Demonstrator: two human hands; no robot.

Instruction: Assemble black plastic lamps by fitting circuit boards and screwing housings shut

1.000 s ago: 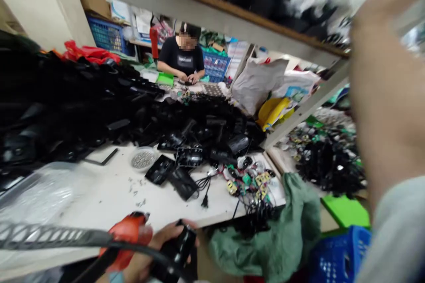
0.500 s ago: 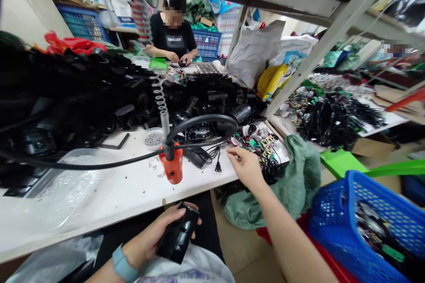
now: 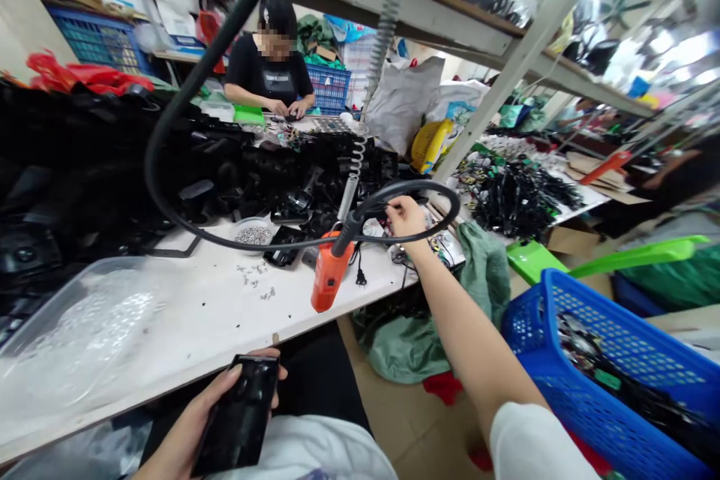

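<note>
My left hand (image 3: pixel 194 420) is low over my lap, shut around a black plastic housing (image 3: pixel 239 414). My right hand (image 3: pixel 406 216) reaches out over the far side of the white workbench (image 3: pixel 185 315), its fingers among wired circuit boards (image 3: pixel 444 244) and just behind a loop of black cable (image 3: pixel 405 195). Whether those fingers grip anything is hidden. An orange electric screwdriver (image 3: pixel 329 274) hangs in the air on that cable, left of my right forearm, touching neither hand.
Black housings lie heaped along the bench (image 3: pixel 112 172), with a dish of screws (image 3: pixel 253 235) and a clear plastic tub (image 3: pixel 79 322) near them. A blue basket of parts (image 3: pixel 596 382) stands at lower right. A co-worker (image 3: pixel 270 67) works across the bench under a metal shelf (image 3: pixel 427 15).
My right hand has moved farther out over the bench into the wired boards. The orange screwdriver now hangs more to the right. My left hand sits lower in view, still holding the housing.
</note>
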